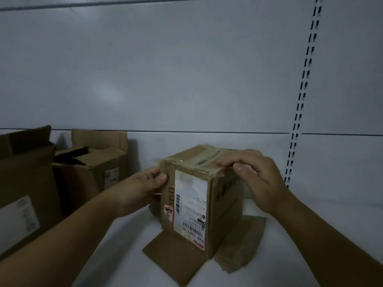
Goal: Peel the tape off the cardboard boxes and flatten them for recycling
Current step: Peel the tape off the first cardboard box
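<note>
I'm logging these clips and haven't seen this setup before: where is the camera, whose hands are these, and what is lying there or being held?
There is no machine here. A person works with bare hands, and the single picture comes from a camera worn on their head, looking forward and down. On the white surface stands a small cardboard box. Its lower flaps are splayed flat, a shipping label is on the near face, and tape runs across the top. The left hand grips the box's left side, thumb on the front. The right hand curls over the top right edge with its fingertips at the tape; whether a loose end is pinched is unclear. At left stand a larger open box and a smaller open box.
</note>
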The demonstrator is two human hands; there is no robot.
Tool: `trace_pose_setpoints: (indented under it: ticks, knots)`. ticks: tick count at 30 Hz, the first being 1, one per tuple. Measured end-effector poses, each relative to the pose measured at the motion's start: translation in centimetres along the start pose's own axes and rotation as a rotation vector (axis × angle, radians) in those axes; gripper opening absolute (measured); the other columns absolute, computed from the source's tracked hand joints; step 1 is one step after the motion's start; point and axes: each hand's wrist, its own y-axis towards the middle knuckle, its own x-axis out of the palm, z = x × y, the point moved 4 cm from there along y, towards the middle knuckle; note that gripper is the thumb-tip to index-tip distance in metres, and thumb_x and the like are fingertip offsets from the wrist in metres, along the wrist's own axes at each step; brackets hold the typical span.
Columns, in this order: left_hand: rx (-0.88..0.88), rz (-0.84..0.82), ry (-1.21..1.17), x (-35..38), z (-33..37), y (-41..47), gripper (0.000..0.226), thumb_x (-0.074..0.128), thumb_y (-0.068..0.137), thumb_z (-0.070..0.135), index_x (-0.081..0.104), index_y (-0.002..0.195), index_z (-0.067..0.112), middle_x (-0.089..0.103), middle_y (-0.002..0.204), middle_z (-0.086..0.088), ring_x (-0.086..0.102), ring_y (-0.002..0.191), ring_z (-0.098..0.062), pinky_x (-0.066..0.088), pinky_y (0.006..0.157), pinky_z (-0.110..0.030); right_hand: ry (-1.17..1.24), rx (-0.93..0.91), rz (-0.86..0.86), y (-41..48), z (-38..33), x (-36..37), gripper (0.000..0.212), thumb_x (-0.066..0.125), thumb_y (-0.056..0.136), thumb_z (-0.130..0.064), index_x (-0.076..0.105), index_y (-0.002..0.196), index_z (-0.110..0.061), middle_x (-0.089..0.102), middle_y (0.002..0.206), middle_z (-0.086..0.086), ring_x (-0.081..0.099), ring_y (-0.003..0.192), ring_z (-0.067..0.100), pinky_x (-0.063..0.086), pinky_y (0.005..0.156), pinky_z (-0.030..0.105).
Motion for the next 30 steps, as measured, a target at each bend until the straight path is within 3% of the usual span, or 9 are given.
trace_pose_setpoints:
  ticks: [4,7,11,14,18,21,23,26,30]
  knots:
    - [-0.019,0.038,-0.119,0.2,-0.8,1.2,0.065,0.083,0.061,0.047,0.063,0.115,0.018,0.068,0.098,-0.008,0.066,0.085,-0.021,0.052,0.070,-0.032,-0.244,-0.118,-0.046,-1.5,0.6,0.6,0.034,0.059,0.080,-0.037,0.063,0.111,-0.024,0.058,0.127,-0.012,0.046,0.126,0.005,0.031,0.107,0.032]
    - [-0.017,0.150,-0.221,1.1,-1.5,2.0,0.029,0.066,0.083,0.039,0.071,0.102,0.018,0.069,0.097,-0.007,0.063,0.089,-0.022,0.047,0.081,-0.036,-0.355,-0.207,-0.009,-1.4,-0.8,0.4,0.034,0.062,0.080,-0.042,0.068,0.104,-0.018,0.066,0.112,-0.008,0.052,0.112,0.003,0.033,0.098,0.024]
    - [0.037,0.608,-0.059,2.9,-1.5,1.6,0.025,0.058,0.088,0.027,0.065,0.100,0.006,0.065,0.095,-0.014,0.062,0.092,-0.026,0.051,0.081,-0.033,-0.425,-0.236,0.076,-1.7,-1.7,-0.1,0.035,0.065,0.077,-0.046,0.072,0.095,-0.017,0.070,0.091,-0.009,0.056,0.093,0.005,0.035,0.088,0.020]
    - [0.296,0.944,0.117,3.7,-0.1,-1.2,0.015,0.062,0.088,0.014,0.054,0.086,0.003,0.052,0.081,-0.014,0.053,0.077,-0.024,0.046,0.070,-0.035,-0.442,-0.204,0.075,-1.7,-1.6,0.0,0.035,0.064,0.077,-0.048,0.073,0.094,-0.018,0.070,0.089,-0.009,0.057,0.090,0.006,0.036,0.084,0.023]
    - [0.661,0.818,0.466,7.0,3.1,-3.5,0.016,0.061,0.079,0.035,0.051,0.087,0.025,0.053,0.084,0.003,0.052,0.079,-0.014,0.045,0.074,-0.027,-0.462,-0.182,0.033,-1.5,-1.7,0.4,0.034,0.061,0.078,-0.049,0.073,0.095,-0.022,0.070,0.090,-0.011,0.058,0.089,0.007,0.035,0.080,0.025]
    - [0.572,0.620,0.882,8.8,4.1,-2.3,0.050,0.060,0.071,0.060,0.046,0.113,0.037,0.048,0.112,0.022,0.045,0.106,0.005,0.035,0.088,-0.007,-0.505,-0.169,0.025,-1.6,-1.8,0.5,0.035,0.059,0.080,-0.050,0.072,0.099,-0.023,0.070,0.094,-0.011,0.059,0.092,0.010,0.036,0.081,0.028]
    - [0.490,0.514,1.002,9.1,4.1,-1.4,0.070,0.062,0.065,0.066,0.044,0.125,0.036,0.044,0.117,0.023,0.040,0.110,0.006,0.037,0.093,-0.013,-0.561,-0.166,0.037,-1.8,-1.8,0.8,0.036,0.057,0.081,-0.050,0.072,0.100,-0.023,0.070,0.095,-0.009,0.060,0.092,0.014,0.035,0.083,0.029]
    - [0.473,0.514,1.056,9.1,4.3,-0.7,0.065,0.058,0.064,0.066,0.053,0.118,0.030,0.052,0.115,0.016,0.045,0.107,-0.002,0.046,0.090,-0.027,-0.606,-0.169,0.082,-2.0,-2.0,1.1,0.036,0.055,0.083,-0.046,0.072,0.102,-0.020,0.070,0.094,-0.006,0.060,0.089,0.017,0.033,0.082,0.030]
    - [0.469,0.669,1.053,9.9,5.1,-0.6,0.050,0.064,0.066,0.063,0.061,0.102,0.029,0.058,0.097,0.017,0.051,0.092,-0.002,0.048,0.078,-0.023,-0.516,-0.187,0.126,-2.3,-2.2,0.9,0.033,0.047,0.085,-0.023,0.070,0.107,-0.012,0.070,0.101,-0.001,0.059,0.095,0.018,0.035,0.083,0.030]
